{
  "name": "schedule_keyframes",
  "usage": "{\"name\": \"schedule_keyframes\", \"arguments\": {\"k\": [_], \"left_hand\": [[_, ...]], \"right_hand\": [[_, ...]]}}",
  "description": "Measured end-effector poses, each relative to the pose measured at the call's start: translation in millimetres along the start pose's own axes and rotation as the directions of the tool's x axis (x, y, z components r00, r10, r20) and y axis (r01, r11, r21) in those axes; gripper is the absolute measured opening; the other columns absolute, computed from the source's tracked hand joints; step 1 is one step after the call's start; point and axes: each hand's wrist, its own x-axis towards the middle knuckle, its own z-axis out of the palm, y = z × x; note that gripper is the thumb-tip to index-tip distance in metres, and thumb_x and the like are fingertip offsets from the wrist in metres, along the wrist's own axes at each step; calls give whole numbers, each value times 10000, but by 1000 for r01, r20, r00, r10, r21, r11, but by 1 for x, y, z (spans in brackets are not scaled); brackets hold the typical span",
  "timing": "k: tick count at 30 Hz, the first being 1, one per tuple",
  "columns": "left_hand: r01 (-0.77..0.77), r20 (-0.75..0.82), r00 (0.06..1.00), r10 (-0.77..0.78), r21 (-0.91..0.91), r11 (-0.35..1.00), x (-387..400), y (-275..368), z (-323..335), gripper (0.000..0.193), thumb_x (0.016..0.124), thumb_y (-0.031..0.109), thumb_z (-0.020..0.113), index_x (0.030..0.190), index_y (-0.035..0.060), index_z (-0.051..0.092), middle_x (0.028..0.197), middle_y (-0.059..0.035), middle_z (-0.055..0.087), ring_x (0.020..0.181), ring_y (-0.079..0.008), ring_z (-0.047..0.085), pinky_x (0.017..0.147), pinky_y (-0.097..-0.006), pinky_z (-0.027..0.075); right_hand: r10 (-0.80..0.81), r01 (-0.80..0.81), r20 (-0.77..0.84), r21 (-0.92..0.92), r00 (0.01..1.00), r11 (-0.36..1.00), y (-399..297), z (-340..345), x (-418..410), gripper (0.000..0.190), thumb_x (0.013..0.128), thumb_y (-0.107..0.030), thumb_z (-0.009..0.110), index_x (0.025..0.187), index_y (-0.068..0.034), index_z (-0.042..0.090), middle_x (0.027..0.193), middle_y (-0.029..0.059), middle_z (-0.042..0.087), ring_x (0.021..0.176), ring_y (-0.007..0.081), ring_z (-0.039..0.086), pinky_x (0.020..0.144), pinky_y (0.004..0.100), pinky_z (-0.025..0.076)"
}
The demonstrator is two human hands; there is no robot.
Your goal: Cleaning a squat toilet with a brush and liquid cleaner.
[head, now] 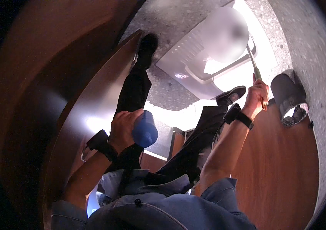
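My left hand (123, 130) is closed around a blue cylindrical container (145, 129), which looks like a bottle. In my right hand (257, 96) is the grip of a long thin rod (250, 55), like a brush handle. The rod reaches forward over a white squat toilet pan (177, 75) with ribbed foot areas, set in the floor. A blurred round patch covers part of the pan. The rod's far end is hidden there, so I cannot tell whether it touches the pan. Strong glare washes out the pan's right side.
A dark cylindrical waste bin (286, 87) with a bag liner stands right of my right hand. Brown wood-look panels rise on the left (94, 92) and right (280, 161). Speckled grey floor (167, 96) surrounds the pan. My black shoes (148, 43) are on either side.
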Motion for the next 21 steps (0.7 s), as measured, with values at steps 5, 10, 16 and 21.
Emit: {"name": "schedule_keyframes", "arguments": {"k": [5,10,16,21], "left_hand": [[-20,-67,998,17,-36,999,3,-3,5,650,584,272,742,1158,109,485,1067,-91,592,950,-260,572,886,-407,381],[-9,-63,998,5,-62,998,-1,-4,0,678,584,275,746,1179,110,465,1005,-85,597,929,-275,567,879,-417,375],[18,-39,999,-23,-110,994,-4,-7,4,719,569,282,744,1201,109,447,1088,-106,563,996,-265,539,907,-425,352],[98,-54,994,-100,-35,995,-7,-16,7,718,570,293,734,1201,111,443,1099,-97,566,999,-259,543,917,-407,352]], "right_hand": [[75,-254,-255,-797,964,548,29,47,36,215,886,-247,482,824,-48,433,610,73,495,413,117,469,343,226,389],[-39,-36,-1,379,999,-925,-82,26,5,749,856,-176,468,1398,-256,-44,711,143,585,580,227,599,532,367,520],[120,-26,196,612,973,-790,-88,85,5,787,812,8,455,1396,-307,31,701,93,523,619,222,608,481,318,512],[-112,-296,-305,-666,946,-685,-2,46,19,440,860,-47,435,1290,-93,350,710,34,534,500,123,480,420,194,419]]}}
